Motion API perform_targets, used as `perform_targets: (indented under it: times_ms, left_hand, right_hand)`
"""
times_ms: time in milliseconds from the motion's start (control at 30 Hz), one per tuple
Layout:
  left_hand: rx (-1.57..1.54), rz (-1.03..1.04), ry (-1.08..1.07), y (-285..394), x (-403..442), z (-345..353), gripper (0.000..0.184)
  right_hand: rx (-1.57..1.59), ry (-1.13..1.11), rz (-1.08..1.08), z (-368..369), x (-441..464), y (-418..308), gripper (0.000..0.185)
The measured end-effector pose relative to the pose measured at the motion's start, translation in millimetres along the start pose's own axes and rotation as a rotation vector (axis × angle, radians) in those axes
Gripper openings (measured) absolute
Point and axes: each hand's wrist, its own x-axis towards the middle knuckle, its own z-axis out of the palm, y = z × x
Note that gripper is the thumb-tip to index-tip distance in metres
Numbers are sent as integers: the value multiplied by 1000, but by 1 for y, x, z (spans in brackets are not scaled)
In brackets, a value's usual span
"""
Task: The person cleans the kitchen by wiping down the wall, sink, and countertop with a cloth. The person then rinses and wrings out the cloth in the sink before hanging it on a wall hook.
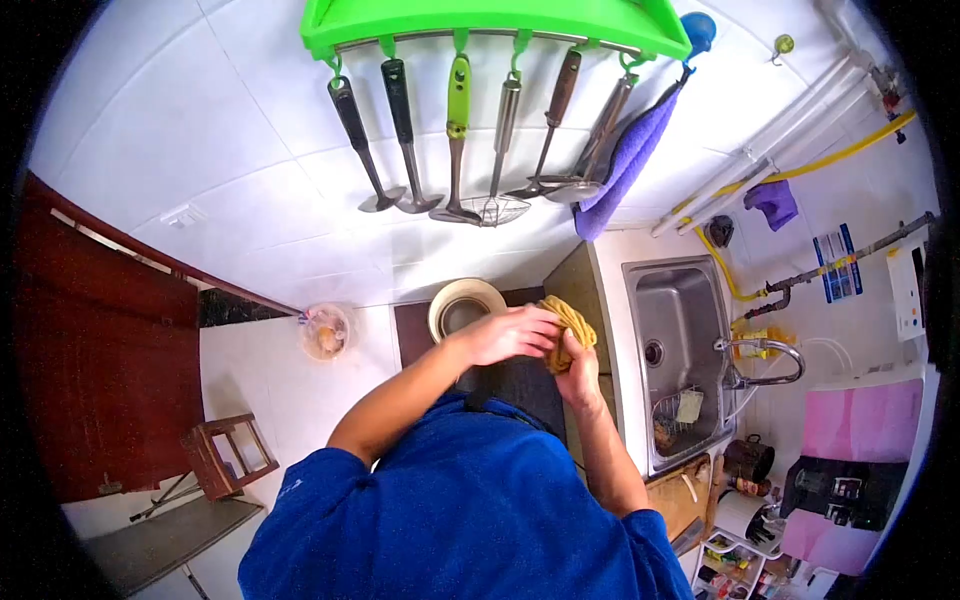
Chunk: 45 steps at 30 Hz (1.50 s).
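In the head view, a yellow, rope-like coiled bundle (571, 335) is held up in front of my chest. My right hand (580, 372) is wrapped round its lower right side, thumb lying across it. From the left, my left hand (513, 336) has its bent fingers against the bundle's edge; the fingertips are partly hidden there. Just beyond my left hand stands a round cream bucket (438, 312) with a greyish inside, partly covered by the hand and forearm.
A steel sink (640, 300) with a tap (790, 365) is at right. Several ladles and other utensils hang from a green shelf (480, 22) ahead, beside a purple towel (630, 150). On the left are a clear container (327, 332), a small wooden stool (225, 455) and a dark red door (110, 350).
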Motion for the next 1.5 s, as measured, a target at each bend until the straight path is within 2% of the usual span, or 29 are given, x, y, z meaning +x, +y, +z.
perform_targets:
  times_ms: [33, 67, 133, 167, 233, 267, 333, 367, 400, 467, 533, 600, 667, 733, 800, 833, 867, 967, 1033, 1067, 1133, 1167, 1200, 1267, 1300, 1333, 1367, 1433, 1500]
  left_hand:
    - [-77, 16, -23, -13, 18, 18, 54]
    - [-84, 40, 43, -24, 31, 19, 49]
    - [-78, -41, 126, -33, 38, 17, 45]
    - [100, -7, 202, -38, 38, 18, 42]
    - [412, 111, 355, -53, 31, 25, 33]
    - [565, 85, 393, -55, 24, 28, 30]
    - [740, 265, 551, -80, 23, 30, 41]
    - [795, 260, 652, -90, 20, 31, 57]
    - [979, 506, 759, -96, 19, 34, 58]
    - [945, 373, 863, -102, 4, 30, 54]
    - [572, 166, 745, -85, -29, 34, 51]
    - [664, 46, 726, -72, -65, 31, 51]
    - [873, 222, 714, -69, -92, 32, 47]
    - [1129, 89, 753, -54, -118, 42, 48]
    - [1218, 110, 743, -55, -133, 41, 50]
    - [1062, 301, 671, -60, -140, 38, 52]
    - [1067, 315, 670, -65, -148, 32, 52]
    - [889, 236, 715, -52, -177, 35, 52]
    - [504, 292, 639, -62, -197, 2, 46]
    - [266, 307, 592, -62, -209, -9, 41]
    - [661, 155, 690, -46, -246, -24, 38]
    - [809, 122, 732, -36, -268, -22, 32]
    - [1037, 277, 723, -48, -284, -61, 34]
    - [1063, 236, 780, -37, -326, -79, 34]
    - [1078, 251, 750, -22, -345, -84, 34]
    - [1063, 191, 803, -9, -366, -79, 34]
    - [1048, 136, 859, 4, -388, -73, 34]
    - [830, 177, 771, 16, -415, -92, 32]
    - [565, 206, 691, 45, -433, -77, 24]
  right_hand:
    - [36, -122, 66, -15, -1, 5, 42]
    - [42, -209, 47, -14, -6, -1, 45]
    - [-13, -278, 3, 10, -30, -33, 48]
    - [-32, -136, -30, -8, -32, -26, 50]
    - [-89, -153, -25, -25, -40, -22, 52]
    - [-87, -169, -13, -32, -44, -17, 53]
    - [-260, -165, -101, -35, -50, -2, 59]
    - [-274, -196, -59, -34, -54, 7, 59]
    - [-287, -227, -18, -30, -58, 11, 60]
    - [-276, -256, 19, -42, -46, 29, 56]
    - [-255, -321, 171, -26, -49, 18, 51]
    - [-266, -322, 265, -31, -44, 29, 45]
    - [-468, -361, 149, -22, -41, 40, 39]
    - [-515, -348, 84, -16, -38, 58, 32]
    - [-676, -312, -48, -7, -36, 72, 26]
    - [-650, -308, -61, 8, -42, 76, 22]
    - [-748, -297, -97, 22, -48, 76, 22]
    - [-682, -313, -145, 33, -40, 97, 21]
    - [-416, -226, 102, 53, -39, 109, 22]
    - [-412, -225, 81, 65, -40, 113, 22]
    - [-320, -230, 290, 95, -47, 123, 25]
    - [-293, -255, 317, 107, -47, 134, 28]
    - [-287, -245, 292, 123, -49, 146, 28]
    - [-312, -270, 458, 153, -57, 172, 31]
    - [-401, -303, 471, 157, -53, 193, 36]
    - [-403, -291, 445, 168, -57, 205, 36]
    - [-415, -320, 522, 182, -59, 214, 40]
    - [-387, -382, 618, 205, -57, 224, 49]
    - [-255, -473, 668, 235, -70, 208, 65]
